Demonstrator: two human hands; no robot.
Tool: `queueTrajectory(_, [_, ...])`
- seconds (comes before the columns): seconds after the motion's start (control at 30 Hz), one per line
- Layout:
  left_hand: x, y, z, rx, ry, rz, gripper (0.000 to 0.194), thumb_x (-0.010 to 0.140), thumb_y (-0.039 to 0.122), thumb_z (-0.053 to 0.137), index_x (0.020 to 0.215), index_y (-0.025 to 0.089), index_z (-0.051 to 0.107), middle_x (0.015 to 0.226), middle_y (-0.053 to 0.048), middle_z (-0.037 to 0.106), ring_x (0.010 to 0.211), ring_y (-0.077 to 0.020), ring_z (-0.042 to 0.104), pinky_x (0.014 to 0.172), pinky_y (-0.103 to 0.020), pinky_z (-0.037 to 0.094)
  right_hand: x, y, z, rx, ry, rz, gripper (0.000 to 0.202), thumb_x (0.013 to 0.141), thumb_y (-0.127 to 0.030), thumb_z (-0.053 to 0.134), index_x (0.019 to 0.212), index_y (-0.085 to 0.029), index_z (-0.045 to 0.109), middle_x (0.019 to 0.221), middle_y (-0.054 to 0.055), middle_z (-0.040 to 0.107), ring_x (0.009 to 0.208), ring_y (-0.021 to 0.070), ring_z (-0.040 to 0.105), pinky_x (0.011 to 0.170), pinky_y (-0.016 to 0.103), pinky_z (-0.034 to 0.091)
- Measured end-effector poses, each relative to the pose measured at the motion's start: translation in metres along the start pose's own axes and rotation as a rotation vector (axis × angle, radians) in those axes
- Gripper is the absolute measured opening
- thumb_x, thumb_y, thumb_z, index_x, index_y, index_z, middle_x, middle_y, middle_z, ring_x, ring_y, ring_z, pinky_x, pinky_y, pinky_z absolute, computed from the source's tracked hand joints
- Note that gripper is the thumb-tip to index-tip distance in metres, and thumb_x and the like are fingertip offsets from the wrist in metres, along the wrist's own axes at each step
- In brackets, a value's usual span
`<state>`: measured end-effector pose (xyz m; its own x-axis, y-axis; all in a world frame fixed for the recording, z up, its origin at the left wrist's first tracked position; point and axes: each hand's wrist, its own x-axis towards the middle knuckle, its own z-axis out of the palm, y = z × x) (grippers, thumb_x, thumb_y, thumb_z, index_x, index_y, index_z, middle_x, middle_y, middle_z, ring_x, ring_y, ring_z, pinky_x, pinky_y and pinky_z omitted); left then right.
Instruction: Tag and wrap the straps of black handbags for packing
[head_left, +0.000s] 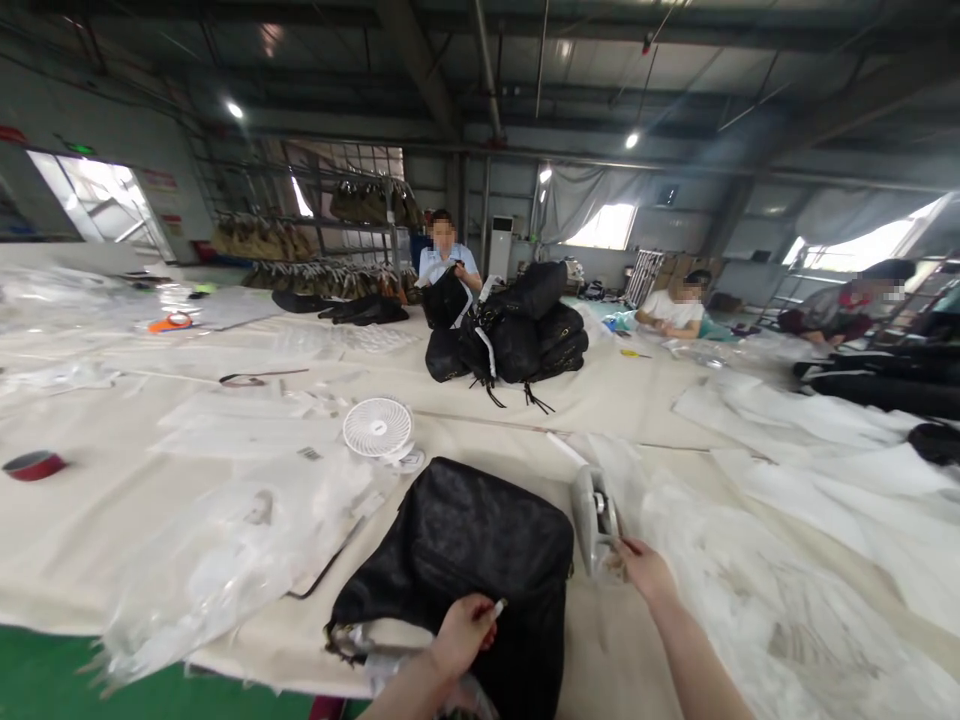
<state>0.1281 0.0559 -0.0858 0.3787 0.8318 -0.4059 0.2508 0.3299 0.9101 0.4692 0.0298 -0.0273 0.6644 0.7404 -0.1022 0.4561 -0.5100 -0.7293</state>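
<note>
A black bag (487,530) lies on the cream-covered table in front of me. Over its lower part is my left hand (466,632), its fingers closed on a small white piece (499,607). To the right of the bag stands a grey tape dispenser (592,520). My right hand (643,568) is at the dispenser's near end with its fingers pinched together; whatever is between them is too small to make out. Clear plastic (386,672) shows beside my left forearm, at the bag's lower edge.
A white fan (379,428) stands behind the bag. Clear plastic bags (217,540) lie left, more plastic (757,590) right. Red tape roll (34,465) sits far left. Black bags (517,335) are piled farther back, near a seated person (448,262); other people sit at right.
</note>
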Motion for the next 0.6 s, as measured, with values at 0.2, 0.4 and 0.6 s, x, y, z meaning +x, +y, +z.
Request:
queueTrajectory(0.2, [0.005, -0.003, -0.001, 0.009, -0.008, -0.023, 0.056, 0.058, 0.073, 0.065, 0.068, 0.019, 0.054, 0.054, 0.004, 0.053, 0.050, -0.0107, 0.048, 0.052, -0.025, 0.038, -0.007, -0.005, 0.004, 0.194, -0.011, 0.032, 0.042, 0.062, -0.056, 0.064, 0.079, -0.020, 0.075, 0.083, 0.008, 0.076, 0.083, 0.0264, 0.069, 0.072, 0.033, 0.051])
queueTrajectory(0.4, [-0.001, 0.004, -0.002, -0.012, -0.006, -0.034, 0.052, 0.063, 0.068, 0.067, 0.067, 0.018, 0.055, 0.057, 0.002, 0.056, 0.055, -0.0121, 0.053, 0.054, -0.024, 0.040, -0.039, 0.008, 0.000, 0.198, 0.142, 0.012, 0.037, 0.061, -0.056, 0.064, 0.075, -0.022, 0.072, 0.082, 0.008, 0.075, 0.080, 0.0269, 0.068, 0.071, 0.035, 0.051])
queueTrajectory(0.6, [-0.004, 0.008, -0.002, -0.046, -0.018, -0.054, 0.044, 0.068, 0.059, 0.069, 0.070, 0.017, 0.056, 0.064, -0.001, 0.062, 0.059, -0.0127, 0.059, 0.056, -0.024, 0.043, -0.051, 0.032, 0.027, 0.587, -0.019, 0.191, 0.037, 0.057, -0.054, 0.067, 0.071, -0.020, 0.064, 0.060, 0.003, 0.068, 0.052, 0.0180, 0.061, 0.050, 0.030, 0.049])
